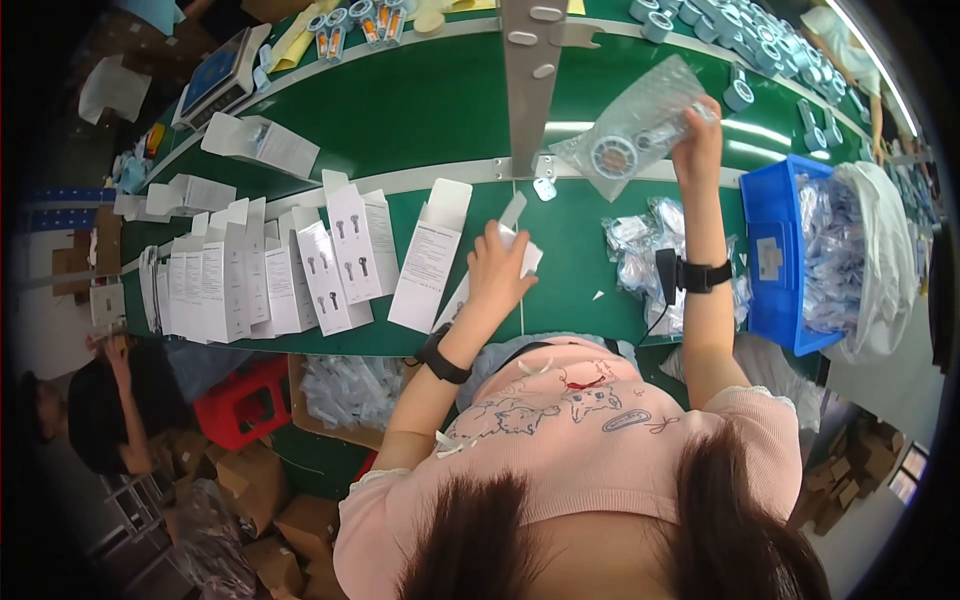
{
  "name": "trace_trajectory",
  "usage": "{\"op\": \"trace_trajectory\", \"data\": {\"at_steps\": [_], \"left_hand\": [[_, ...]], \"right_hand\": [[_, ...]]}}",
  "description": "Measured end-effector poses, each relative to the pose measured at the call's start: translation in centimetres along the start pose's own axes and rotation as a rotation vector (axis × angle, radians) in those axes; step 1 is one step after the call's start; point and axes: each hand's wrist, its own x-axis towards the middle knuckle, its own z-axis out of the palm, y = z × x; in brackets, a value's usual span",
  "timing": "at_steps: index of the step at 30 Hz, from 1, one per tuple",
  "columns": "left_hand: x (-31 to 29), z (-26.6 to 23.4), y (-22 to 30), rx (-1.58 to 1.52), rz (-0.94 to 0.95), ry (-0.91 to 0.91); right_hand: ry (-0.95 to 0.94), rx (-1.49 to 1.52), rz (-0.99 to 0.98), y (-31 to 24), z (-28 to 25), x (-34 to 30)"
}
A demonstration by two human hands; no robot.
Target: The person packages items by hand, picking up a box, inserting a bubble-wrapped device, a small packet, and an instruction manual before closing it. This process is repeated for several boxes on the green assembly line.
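My right hand [700, 140] is raised over the far side of the bench, pinching the upper end of a clear plastic bag [655, 105]. Inside the bag is a light-blue device with a round ring-shaped head [613, 157], like a small handheld fan. Near the bench's front, my left hand [493, 268] grips a white carton [530, 258], its fingers curled over the upper end; the hand hides much of it. Just left of that hand stands another white carton [428, 265] with its top flap up. A small white piece [544, 189] lies beyond the left hand.
Upright white cartons [215, 275] line the bench's left. Bagged parts [650, 240] lie below my right forearm, beside a blue bin [775, 250] full of more bags. A metal post [527, 90] rises mid-bench. Light-blue devices [738, 92] lie beyond; a person [115, 400] is at left.
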Motion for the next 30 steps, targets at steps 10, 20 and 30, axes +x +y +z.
{"op": "trace_trajectory", "data": {"at_steps": [10,20,30], "left_hand": [[1.5,-3.3,2.5,-0.616,0.435,0.381],[1.4,1.1,2.0,-0.77,0.572,0.598],[1.1,0.6,2.1,-0.834,0.603,0.727]], "right_hand": [[-0.12,0.598,-0.034,-6.4,5.3,-6.5],[-0.482,-0.362,-0.314,-4.1,6.2,-7.8],[-0.382,-0.969,-0.543,-5.0,2.7,-9.8]]}}
